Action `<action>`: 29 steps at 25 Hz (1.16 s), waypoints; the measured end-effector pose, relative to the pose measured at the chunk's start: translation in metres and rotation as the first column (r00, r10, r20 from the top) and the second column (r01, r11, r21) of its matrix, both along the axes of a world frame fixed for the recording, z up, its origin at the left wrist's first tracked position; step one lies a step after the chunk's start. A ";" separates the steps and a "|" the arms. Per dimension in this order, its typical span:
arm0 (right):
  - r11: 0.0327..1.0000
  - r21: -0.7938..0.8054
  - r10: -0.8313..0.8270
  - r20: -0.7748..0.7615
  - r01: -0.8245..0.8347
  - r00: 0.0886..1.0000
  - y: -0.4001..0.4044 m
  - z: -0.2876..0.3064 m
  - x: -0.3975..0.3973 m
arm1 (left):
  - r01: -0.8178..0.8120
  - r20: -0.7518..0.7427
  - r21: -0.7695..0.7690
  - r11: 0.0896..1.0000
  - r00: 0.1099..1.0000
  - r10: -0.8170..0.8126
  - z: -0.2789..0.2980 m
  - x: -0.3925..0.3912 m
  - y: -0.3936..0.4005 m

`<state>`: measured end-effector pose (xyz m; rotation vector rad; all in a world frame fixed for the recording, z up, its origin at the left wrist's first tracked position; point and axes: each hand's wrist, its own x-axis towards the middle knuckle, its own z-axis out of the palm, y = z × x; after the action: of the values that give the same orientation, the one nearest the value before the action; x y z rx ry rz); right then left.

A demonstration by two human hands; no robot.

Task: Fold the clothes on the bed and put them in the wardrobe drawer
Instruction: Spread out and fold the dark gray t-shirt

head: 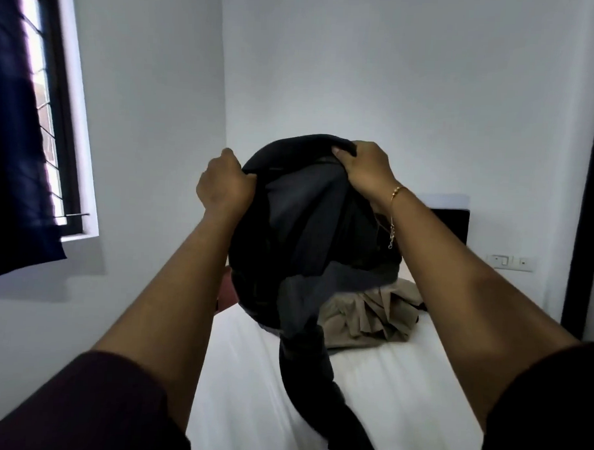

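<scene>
Holding a dark garment up by its top edge, the person has it off the bed between both raised hands — it looks like black trousers or a similar piece, though the cloth is too bunched to say for sure. The left hand has its fingers curled round one end of that edge, and the right hand pinches the other end a little higher, thumb underneath and fingers over the fold. From the hands the fabric hangs down in a loose bundle, and one long strip trails below them onto the white bed, touching the sheet.

Below and just beyond the right hand lies a crumpled beige garment, still unfolded on the mattress. A thin gold bracelet sits on the right wrist.

By my reading this is the opening of the folding step — the piece is picked up and being sorted out, not yet folded. The next move probably calls for drawing the hands apart to open the edge flat, then shaking or laying the cloth out so the trailing part lines up before the first fold. No wardrobe drawer is in view.

Further out, past the left hand, a navy curtain hangs at a barred window.
</scene>
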<state>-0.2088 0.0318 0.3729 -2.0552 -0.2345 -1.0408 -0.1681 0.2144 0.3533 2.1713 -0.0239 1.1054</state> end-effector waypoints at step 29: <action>0.462 0.773 0.604 0.084 -0.434 0.792 -0.009 0.029 -0.028 | 0.818 -0.136 -0.376 0.435 0.416 -0.899 0.046 -0.071 -0.037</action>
<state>-0.2365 0.0224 0.4019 -1.1413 -0.2435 -0.3904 -0.2391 0.1774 0.3989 1.6488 -0.7604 0.0989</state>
